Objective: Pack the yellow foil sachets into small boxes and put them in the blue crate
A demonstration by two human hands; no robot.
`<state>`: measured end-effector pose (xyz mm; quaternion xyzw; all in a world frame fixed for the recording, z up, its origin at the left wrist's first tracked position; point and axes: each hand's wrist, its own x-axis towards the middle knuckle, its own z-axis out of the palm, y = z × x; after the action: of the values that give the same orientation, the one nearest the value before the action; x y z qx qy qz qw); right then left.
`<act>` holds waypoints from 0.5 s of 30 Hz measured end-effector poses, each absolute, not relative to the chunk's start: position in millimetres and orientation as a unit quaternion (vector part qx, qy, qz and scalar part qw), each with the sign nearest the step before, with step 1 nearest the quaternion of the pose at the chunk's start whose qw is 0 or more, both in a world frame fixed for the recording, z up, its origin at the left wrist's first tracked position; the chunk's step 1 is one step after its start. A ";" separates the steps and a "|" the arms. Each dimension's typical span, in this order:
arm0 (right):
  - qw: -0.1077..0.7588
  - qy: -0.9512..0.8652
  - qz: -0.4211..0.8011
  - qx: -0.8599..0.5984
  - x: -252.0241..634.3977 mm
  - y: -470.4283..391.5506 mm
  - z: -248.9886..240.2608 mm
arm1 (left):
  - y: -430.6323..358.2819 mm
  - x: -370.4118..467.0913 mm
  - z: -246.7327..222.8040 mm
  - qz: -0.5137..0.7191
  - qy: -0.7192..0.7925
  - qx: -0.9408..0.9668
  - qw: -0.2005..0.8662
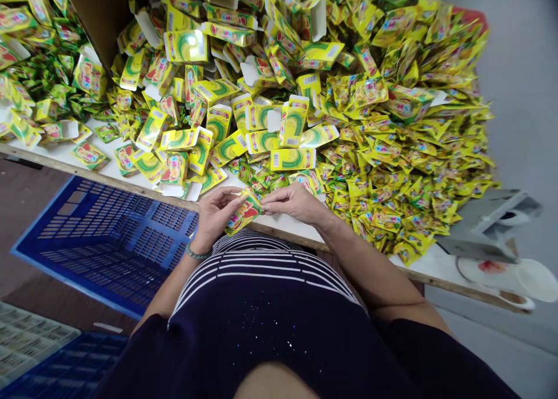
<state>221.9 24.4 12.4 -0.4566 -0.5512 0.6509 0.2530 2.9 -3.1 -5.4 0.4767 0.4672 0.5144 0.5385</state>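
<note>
Close to my body, at the table's front edge, my left hand [218, 213] grips a small yellow and green printed box [244, 214] with a red fruit picture. My right hand [296, 202] is at the box's right end, its thumb and fingers pinched together. Whatever the right fingertips hold, if anything, is too small to make out. Just beyond my hands lie several green candy sachets [261, 177] and many yellow printed boxes [293, 159], some with white end flaps standing out. A large heap of yellow sachets [392, 172] spreads to the right.
A blue plastic crate [108, 224] stands below the table edge [170, 196] on the left. A brown cardboard divider [96, 15] rises at the back left. On the right end are a grey metal device [483, 224] and a white dish [538, 280].
</note>
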 end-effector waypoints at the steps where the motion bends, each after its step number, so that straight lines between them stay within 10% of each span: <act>1: 0.257 -0.554 0.642 -0.464 220.7 23.4 11.6 | -3.2 4.2 -6.1 0.515 0.467 0.477 0.537; 15: 0.468 -0.612 0.432 -0.468 187.0 -6.2 -1.6 | -5.9 10.4 -13.7 0.596 0.498 0.371 0.509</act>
<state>187.0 -6.2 -1.6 -0.4683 -0.6121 0.4320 0.4684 10.4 -5.9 -13.7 0.3708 0.4982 0.5964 0.5085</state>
